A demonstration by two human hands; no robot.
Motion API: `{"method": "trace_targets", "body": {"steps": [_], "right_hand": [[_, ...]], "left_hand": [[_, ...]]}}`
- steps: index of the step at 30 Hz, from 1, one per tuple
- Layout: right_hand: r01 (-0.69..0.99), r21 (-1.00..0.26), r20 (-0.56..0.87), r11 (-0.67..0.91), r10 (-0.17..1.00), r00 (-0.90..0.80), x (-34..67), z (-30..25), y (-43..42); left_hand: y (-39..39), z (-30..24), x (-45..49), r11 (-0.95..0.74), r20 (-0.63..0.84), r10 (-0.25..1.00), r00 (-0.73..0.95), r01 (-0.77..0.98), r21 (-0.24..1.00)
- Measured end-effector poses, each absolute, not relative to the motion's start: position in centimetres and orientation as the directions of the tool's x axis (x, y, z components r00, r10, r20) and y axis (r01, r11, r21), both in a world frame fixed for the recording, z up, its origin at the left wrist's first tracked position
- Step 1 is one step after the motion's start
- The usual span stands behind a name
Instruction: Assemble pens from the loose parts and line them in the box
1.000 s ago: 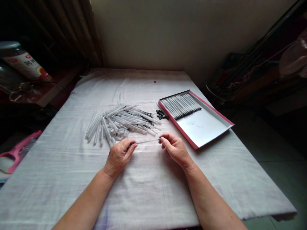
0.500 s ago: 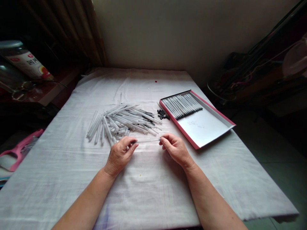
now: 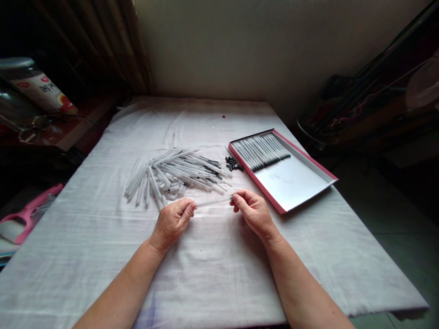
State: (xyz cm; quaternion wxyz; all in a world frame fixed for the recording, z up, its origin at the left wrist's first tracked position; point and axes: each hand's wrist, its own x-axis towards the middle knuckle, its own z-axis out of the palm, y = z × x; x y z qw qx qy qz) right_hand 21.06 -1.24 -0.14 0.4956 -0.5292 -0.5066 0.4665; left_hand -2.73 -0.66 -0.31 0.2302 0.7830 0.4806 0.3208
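Observation:
A thin clear plastic tube (image 3: 213, 201) stretches between my two hands just above the white cloth. My left hand (image 3: 172, 220) is closed on its left end. My right hand (image 3: 252, 209) pinches its right end with thumb and forefinger. Right behind the hands lies a loose pile of clear tubes and black-tipped refills (image 3: 174, 174). A small heap of black caps (image 3: 232, 163) sits between the pile and a red-edged tray (image 3: 302, 183), which holds a neat row of finished tubes (image 3: 262, 151) at its far end.
The table is covered with a white cloth (image 3: 206, 274). A pink object (image 3: 25, 217) lies off the left edge. A labelled jar (image 3: 36, 87) stands on a dark shelf at far left. Dark clutter fills the right side beyond the table.
Both hands keep hold of the same tube. The right hand has shifted slightly right and the tube tilts a little more upward at that end.

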Motion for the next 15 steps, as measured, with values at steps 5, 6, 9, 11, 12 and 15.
{"method": "trace_targets", "body": {"steps": [5,6,9,11,12,15], "right_hand": [[0.089,-0.996,-0.012,-0.017,0.998,0.057,21.07,-0.26,-1.17],[0.093,-0.995,-0.014,-0.019,0.998,0.059,21.08,-0.32,-1.14],[0.103,-0.994,-0.020,-0.027,0.998,0.063,21.05,-0.42,-1.08],[0.105,-0.994,-0.020,-0.026,0.998,0.061,21.00,-0.33,-1.10],[0.103,-0.994,-0.017,-0.023,0.998,0.056,20.96,-0.21,-1.14],[0.087,-0.996,-0.001,-0.003,1.000,0.028,20.80,0.35,-1.37]], "left_hand": [[-0.58,-0.72,-2.59,-0.424,0.312,0.906,0.288,0.610,0.669],[-0.56,-0.79,-2.58,-0.420,0.316,0.907,0.278,0.608,0.673],[-0.54,-0.96,-2.57,-0.415,0.323,0.910,0.261,0.596,0.687],[-0.55,-1.03,-2.56,-0.418,0.328,0.908,0.260,0.589,0.692],[-0.57,-1.05,-2.54,-0.420,0.328,0.907,0.264,0.587,0.692],[-0.63,-1.10,-2.43,-0.429,0.318,0.903,0.288,0.584,0.690]]}}
